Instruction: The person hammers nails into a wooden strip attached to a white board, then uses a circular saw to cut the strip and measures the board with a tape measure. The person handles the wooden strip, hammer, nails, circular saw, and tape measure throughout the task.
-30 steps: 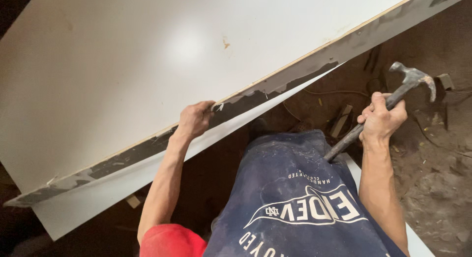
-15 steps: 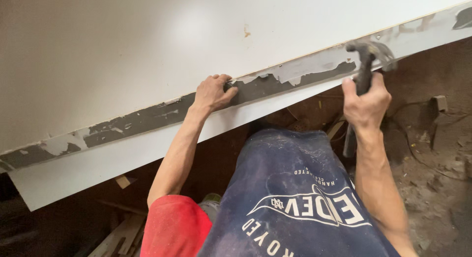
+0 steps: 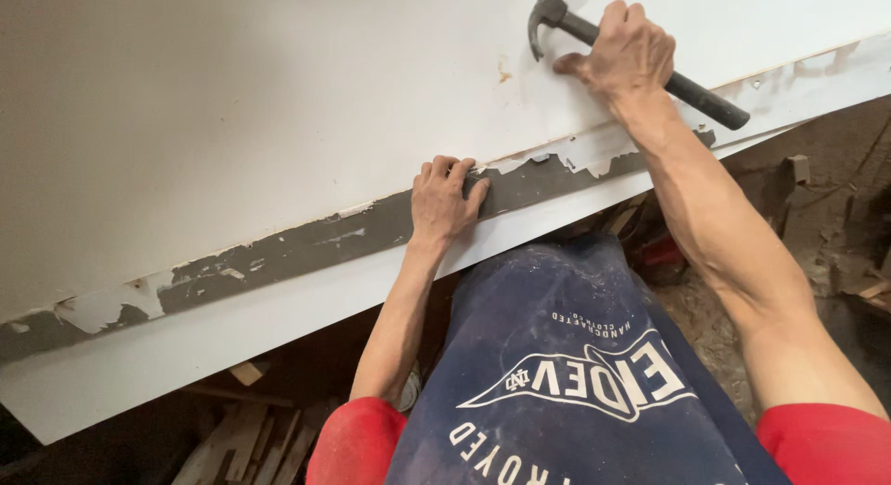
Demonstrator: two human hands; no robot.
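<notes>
A large white board point(image 3: 232, 114) slopes across the view, with a grey edge strip point(image 3: 306, 248) where paint has flaked off. My left hand point(image 3: 444, 199) presses on that grey edge near the middle, fingers pinched at something small that I cannot make out. My right hand point(image 3: 624, 53) is raised over the board and grips the handle of a black claw hammer point(image 3: 557, 13), its head up at the top of the view. A second white panel point(image 3: 213, 341) lies just under the board's edge.
My dark blue apron point(image 3: 575, 383) and red sleeves fill the bottom. Wood scraps point(image 3: 246, 439) lie on the dark floor at lower left. Rubble and debris point(image 3: 835, 234) sit at the right.
My right hand has lifted the hammer from low at the right up over the board. My left hand stays on the grey edge. The view has moved closer.
</notes>
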